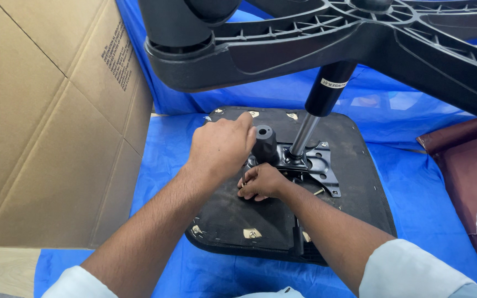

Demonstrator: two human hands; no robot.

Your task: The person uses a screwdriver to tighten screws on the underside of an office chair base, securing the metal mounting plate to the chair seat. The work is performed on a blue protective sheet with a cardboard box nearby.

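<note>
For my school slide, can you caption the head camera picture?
Two hands, left hand and right hand, work at the metal mechanism plate on an upturned office chair seat.

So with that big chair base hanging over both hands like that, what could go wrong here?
1. The black star base is perched high on the gas cylinder; if it leans, it might tip onto the left hand or right hand.
2. Both hands work close to the metal mechanism plate, so fingers could get pinched or scraped.
3. The upturned seat lies on a blue sheet and may slide.
</note>
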